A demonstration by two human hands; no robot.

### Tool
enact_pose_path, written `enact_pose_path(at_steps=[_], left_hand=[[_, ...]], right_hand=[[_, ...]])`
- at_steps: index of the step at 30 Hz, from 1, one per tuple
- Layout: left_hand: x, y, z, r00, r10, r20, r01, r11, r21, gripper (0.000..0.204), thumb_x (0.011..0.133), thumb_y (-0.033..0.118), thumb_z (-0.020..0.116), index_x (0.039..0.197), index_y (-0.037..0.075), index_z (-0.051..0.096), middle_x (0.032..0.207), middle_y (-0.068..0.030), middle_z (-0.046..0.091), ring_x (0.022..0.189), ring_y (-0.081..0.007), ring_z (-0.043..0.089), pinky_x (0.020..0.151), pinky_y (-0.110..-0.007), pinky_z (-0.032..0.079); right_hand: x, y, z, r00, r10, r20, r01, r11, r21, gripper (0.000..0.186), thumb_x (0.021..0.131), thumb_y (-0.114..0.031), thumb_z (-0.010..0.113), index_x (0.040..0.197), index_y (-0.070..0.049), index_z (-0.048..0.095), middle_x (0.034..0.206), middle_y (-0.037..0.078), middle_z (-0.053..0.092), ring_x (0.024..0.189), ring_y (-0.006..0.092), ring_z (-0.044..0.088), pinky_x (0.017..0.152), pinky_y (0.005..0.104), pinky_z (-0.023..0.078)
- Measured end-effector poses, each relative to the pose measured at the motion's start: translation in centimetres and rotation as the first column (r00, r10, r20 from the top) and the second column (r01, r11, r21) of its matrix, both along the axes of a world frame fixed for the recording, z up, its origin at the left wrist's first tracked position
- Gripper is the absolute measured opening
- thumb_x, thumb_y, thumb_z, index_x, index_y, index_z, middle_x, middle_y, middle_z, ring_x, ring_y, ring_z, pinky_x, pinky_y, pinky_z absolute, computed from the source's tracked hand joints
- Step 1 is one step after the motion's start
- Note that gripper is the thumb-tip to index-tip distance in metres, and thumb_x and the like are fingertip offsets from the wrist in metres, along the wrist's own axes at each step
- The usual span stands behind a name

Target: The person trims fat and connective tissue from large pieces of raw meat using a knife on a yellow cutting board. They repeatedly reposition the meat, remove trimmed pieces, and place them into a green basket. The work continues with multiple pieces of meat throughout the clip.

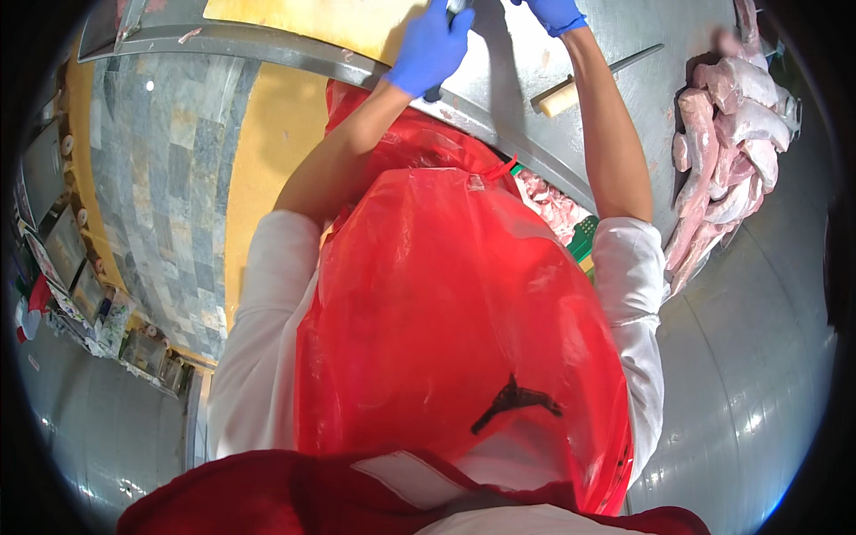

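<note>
My left hand (pixel 428 49) in a blue glove is closed around a dark object (pixel 433 94) at the edge of the steel table (pixel 626 111), beside a yellowish board (pixel 294 12). My right hand (pixel 553 12), also gloved in blue, is at the top edge, its fingers partly cut off. A knife (pixel 557 100) with a pale handle lies on the steel near my right forearm, blade pointing up and right. Several pieces of pink meat (pixel 740 129) are heaped at the table's right.
Below the table edge, a green crate (pixel 584 241) holds meat pieces (pixel 544 201) behind my red plastic apron (pixel 455 321). A grey tiled floor strip (pixel 160 196) with a yellow border runs at left, beside shelving or racks (pixel 62 241) holding items too small to make out.
</note>
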State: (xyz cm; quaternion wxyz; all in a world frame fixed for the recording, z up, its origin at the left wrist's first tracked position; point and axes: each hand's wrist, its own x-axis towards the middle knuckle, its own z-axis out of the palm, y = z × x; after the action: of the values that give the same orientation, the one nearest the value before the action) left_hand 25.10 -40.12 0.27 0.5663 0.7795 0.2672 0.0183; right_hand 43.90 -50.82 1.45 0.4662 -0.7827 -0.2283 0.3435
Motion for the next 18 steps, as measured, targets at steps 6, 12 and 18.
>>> enact_pose_path(at_steps=[6,12,18], left_hand=[[0.0,1.0,1.3,0.994,-0.105,-0.035,0.11,0.979,0.17,0.037,0.099,0.037,0.056,0.104,0.001,0.058,0.089,-0.0248,0.066,0.083,-0.0448,0.066,0.074,-0.052,0.051],[-2.6,-0.7,0.9,0.977,-0.177,-0.116,0.188,0.977,0.097,0.034,0.098,0.033,0.058,0.11,0.002,0.055,0.096,-0.0286,0.066,0.089,-0.0489,0.065,0.079,-0.057,0.051],[2.2,-1.4,1.4,0.968,-0.174,-0.182,0.225,0.923,0.314,0.038,0.098,0.032,0.056,0.113,-0.002,0.05,0.093,-0.0309,0.066,0.084,-0.0503,0.066,0.075,-0.058,0.053]], right_hand=[[0.4,-1.0,-1.8,0.999,-0.053,-0.009,0.054,0.998,0.023,0.046,0.097,-0.046,0.063,0.076,-0.005,0.065,0.059,-0.001,0.052,0.056,0.0097,0.051,0.053,0.0275,0.044],[1.4,-3.7,-0.8,0.993,-0.12,0.011,0.119,0.992,0.03,0.043,0.097,-0.043,0.063,0.078,-0.004,0.067,0.058,0.0,0.053,0.052,0.0101,0.048,0.051,0.0275,0.042],[1.4,-5.5,-2.1,0.958,-0.256,-0.132,0.272,0.954,0.129,0.037,0.097,-0.036,0.065,0.098,0.0,0.073,0.065,0.002,0.058,0.054,0.012,0.053,0.052,0.0282,0.045]])
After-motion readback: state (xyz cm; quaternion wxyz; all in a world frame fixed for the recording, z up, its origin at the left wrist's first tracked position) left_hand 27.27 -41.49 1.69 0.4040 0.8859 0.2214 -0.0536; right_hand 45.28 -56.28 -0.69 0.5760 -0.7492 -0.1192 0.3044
